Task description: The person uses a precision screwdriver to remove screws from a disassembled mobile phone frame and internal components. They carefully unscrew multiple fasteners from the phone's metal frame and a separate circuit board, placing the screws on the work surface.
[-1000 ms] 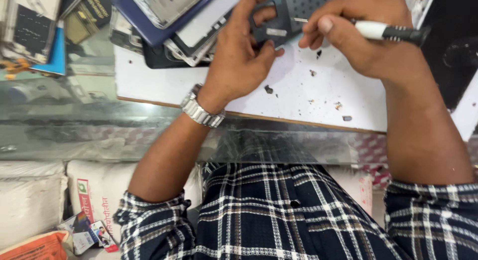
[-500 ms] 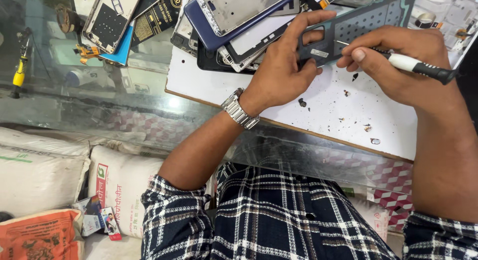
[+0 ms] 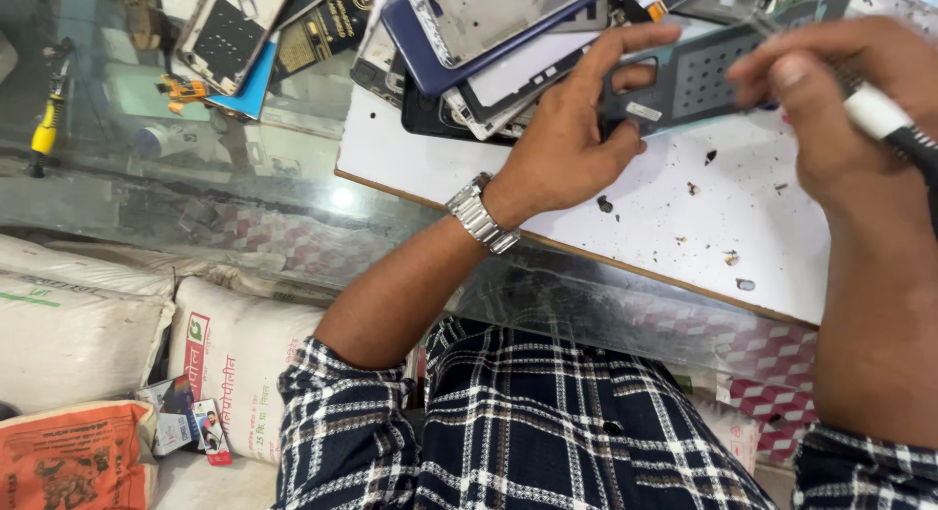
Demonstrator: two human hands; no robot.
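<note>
Left hand, with a metal wristwatch on its wrist, clamps a dark phone frame between thumb below and fingers above, holding it just over the far part of the white board. Right hand is closed around a screwdriver with a white collar and black handle; its tip is hidden behind the fingers, right at the frame's right end. Nearest the camera is the person's dark plaid shirt, and to its left lie white sacks and an orange bag below the glass counter. On that glass rests the white board, its near edge running slantwise; small dark bits are scattered across its bare middle. Beyond the left hand, at the board's far edge, a pile of phone frames and back covers overlaps, some blue, some silver. Farther left on the glass lies another phone shell on a blue piece, and near the counter's left edge a small yellow-handled screwdriver.
</note>
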